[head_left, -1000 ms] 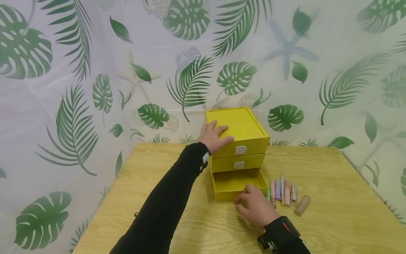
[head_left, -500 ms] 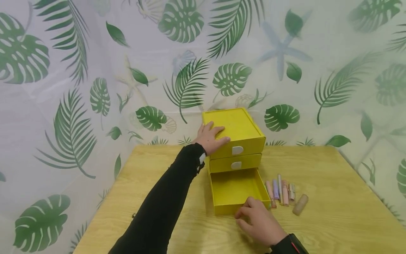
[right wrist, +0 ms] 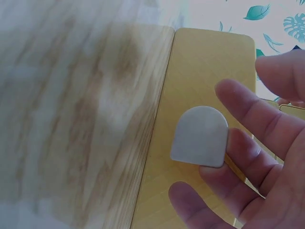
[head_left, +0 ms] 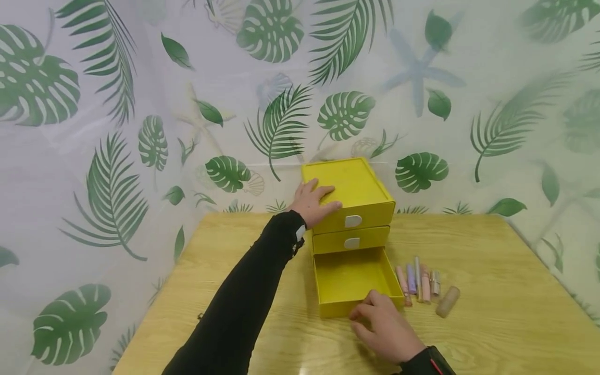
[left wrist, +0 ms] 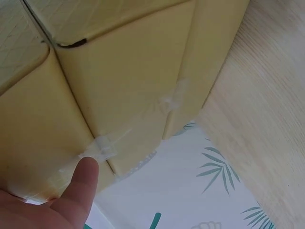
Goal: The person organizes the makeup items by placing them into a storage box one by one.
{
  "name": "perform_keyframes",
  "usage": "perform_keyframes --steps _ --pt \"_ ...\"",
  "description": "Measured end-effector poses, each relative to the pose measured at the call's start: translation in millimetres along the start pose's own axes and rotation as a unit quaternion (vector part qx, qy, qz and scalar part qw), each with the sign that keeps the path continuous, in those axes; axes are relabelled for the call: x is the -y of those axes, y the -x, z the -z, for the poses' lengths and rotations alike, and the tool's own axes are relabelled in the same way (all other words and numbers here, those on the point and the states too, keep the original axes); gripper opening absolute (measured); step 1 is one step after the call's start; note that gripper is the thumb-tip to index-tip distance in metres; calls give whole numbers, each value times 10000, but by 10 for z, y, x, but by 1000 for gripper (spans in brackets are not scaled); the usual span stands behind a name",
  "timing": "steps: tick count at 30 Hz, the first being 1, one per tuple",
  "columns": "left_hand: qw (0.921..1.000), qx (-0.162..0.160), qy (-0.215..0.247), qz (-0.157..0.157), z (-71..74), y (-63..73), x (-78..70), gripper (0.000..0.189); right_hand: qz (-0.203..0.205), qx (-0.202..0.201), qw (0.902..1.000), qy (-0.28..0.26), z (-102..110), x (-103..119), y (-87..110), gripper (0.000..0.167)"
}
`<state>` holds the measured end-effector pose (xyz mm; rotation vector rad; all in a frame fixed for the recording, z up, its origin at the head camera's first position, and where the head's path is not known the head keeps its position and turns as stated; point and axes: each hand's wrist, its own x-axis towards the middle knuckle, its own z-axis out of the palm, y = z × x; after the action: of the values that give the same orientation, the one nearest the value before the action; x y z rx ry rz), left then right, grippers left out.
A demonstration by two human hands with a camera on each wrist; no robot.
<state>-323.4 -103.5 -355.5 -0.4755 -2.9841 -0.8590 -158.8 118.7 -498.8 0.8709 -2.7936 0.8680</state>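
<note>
A yellow drawer chest (head_left: 347,182) with three stacked drawers stands on the table. My left hand (head_left: 313,203) rests spread over its top left edge; in the left wrist view one finger (left wrist: 86,179) lies against a taped seam on the chest. The bottom drawer (head_left: 353,276) is pulled far out, its yellow floor showing, while the top and middle drawers sit closed. At the drawer's front, my right hand (head_left: 382,325) has curled fingers; in the right wrist view two fingertips are hooked at the edge of the white pull tab (right wrist: 200,136).
Right of the drawer lie several slim tubes in pink (head_left: 425,286), purple (head_left: 411,278) and silver, close together. A tan cylinder (head_left: 448,302) lies just beyond them. A leaf-patterned sheet (head_left: 281,104) hangs behind the wooden table (head_left: 492,291).
The bottom drawer has slid farther out toward me, my right hand moving back with its front. Most of that motion falls before the half-second-old frame. My left hand stays on the chest.
</note>
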Motion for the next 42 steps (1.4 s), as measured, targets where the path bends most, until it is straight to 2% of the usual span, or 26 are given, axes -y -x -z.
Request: perform_keyframes --steps 7,13,15,18,23,26,30,36,42 --pt "9999 -43 32 118 3 -8 37 66 -74 39 9998 -157 -36 -23 -21 9" --pt "9997 -62 61 212 -14 -6 104 67 -91 308 9973 -663 6 -85 24 18" --pt "9997 -46 32 217 -20 -6 105 67 -236 376 9960 -776 84 -112 75 21" --pt "9999 -33 53 135 -20 -6 94 67 -711 265 9933 -874 252 -180 163 26" --pt "9999 -56 125 46 -11 7 85 66 -1417 -175 9887 -446 586 -438 283 33" --pt "9999 -43 105 61 -7 9 88 66 -1692 -81 9855 -113 785 -672 361 39" --pt "9999 -93 79 -1 15 -15 59 66 -1804 182 9832 213 987 -1002 424 45" --pt "9999 -58 81 -50 21 -27 42 66 -1733 359 9811 784 1032 -1344 460 35" --pt "9999 -26 90 -103 -6 -14 37 65 -1777 710 9795 636 981 -1471 521 22"
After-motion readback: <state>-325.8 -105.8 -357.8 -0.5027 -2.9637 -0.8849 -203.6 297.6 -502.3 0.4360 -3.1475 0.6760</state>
